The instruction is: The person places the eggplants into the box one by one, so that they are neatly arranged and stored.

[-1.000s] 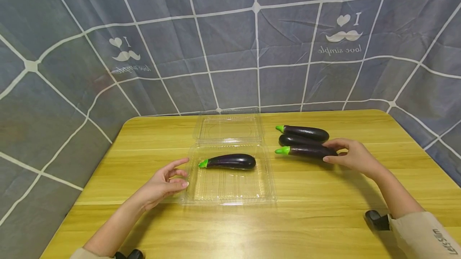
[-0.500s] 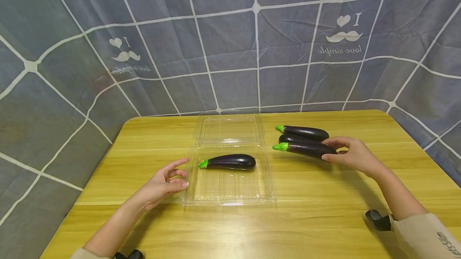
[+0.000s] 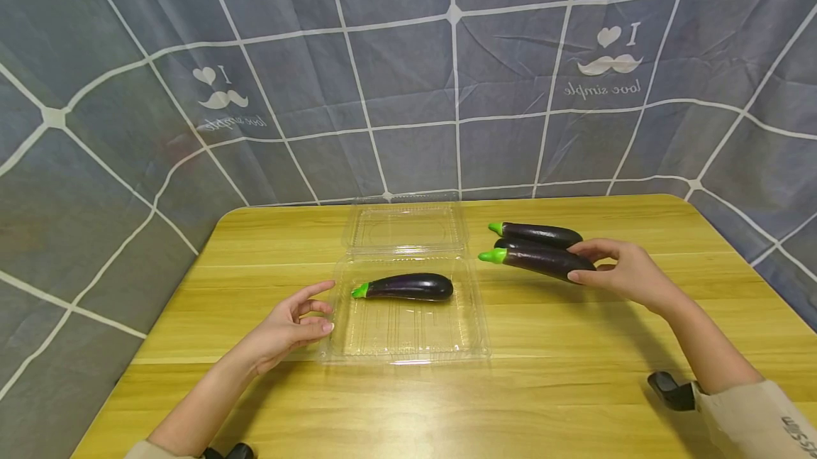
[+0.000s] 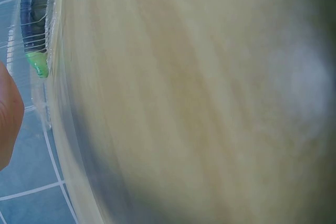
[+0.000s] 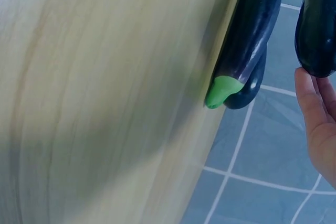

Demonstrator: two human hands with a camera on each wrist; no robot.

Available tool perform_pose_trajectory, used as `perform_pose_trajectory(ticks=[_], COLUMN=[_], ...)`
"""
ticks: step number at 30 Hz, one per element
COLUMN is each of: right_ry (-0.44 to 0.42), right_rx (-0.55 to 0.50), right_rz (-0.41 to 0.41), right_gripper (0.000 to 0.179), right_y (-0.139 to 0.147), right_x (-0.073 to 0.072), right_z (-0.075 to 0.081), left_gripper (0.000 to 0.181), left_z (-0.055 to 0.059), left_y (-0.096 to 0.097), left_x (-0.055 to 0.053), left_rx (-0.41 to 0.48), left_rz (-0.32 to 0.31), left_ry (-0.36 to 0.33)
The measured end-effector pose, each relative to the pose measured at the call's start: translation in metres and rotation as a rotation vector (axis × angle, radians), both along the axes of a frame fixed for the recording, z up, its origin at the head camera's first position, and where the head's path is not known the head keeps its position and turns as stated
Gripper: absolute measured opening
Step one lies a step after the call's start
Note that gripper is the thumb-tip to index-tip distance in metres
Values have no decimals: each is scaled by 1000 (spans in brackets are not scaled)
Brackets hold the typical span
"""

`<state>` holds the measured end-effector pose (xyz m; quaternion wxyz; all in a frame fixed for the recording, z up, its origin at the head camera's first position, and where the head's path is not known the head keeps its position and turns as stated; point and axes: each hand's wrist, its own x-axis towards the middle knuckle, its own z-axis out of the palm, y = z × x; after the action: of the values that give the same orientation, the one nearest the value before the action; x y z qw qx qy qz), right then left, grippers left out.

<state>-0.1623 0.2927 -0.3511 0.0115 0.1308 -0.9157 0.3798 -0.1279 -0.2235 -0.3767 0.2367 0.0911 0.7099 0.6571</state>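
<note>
My right hand pinches the blunt end of a dark eggplant between thumb and fingers. Its green stem points left, and in the right wrist view this held eggplant is raised off the table. Two more eggplants lie just behind it: the far one shows fully, while the nearer one is mostly covered. A clear plastic clamshell container sits unfolded with one eggplant lying crosswise inside. At the container's left edge, my left hand has its fingers loosely spread, holding nothing.
The container's clear lid lies folded back toward the rear of the wooden table. A grey curtain with white lines hangs close behind the table and along its sides.
The right hand has lifted the front eggplant slightly and shifted it a little left and away, its stem now farther left over the table. The left hand has stayed still.
</note>
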Motion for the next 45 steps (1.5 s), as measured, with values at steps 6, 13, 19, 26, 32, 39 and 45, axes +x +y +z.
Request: perform_pose_trajectory(ticks=[6,13,19,26,32,39,45], right_ry=[4,-22,-32,-28,-14,-11,-16], right_rx=[-24,-48,-96,-85,-54,-93,-100], right_rz=[12,25,50,76,97,157,182], right_gripper=[44,44,42,40,40,40,40], right_y=[-5,-12,-22,-34,-45,-56,-64], right_x=[2,4,5,5,5,5,4], right_z=[6,12,15,19,20,20,20], left_gripper=[76,76,75,76,76,76,75], left_z=[0,0,0,0,0,0,-1], left_y=[0,0,0,0,0,0,0], left_x=[0,0,0,0,1,0,0], left_rx=[-1,0,2,5,6,8,7], left_rz=[1,0,-5,-7,-4,-3,0], left_ry=[1,4,6,11,8,0,-1])
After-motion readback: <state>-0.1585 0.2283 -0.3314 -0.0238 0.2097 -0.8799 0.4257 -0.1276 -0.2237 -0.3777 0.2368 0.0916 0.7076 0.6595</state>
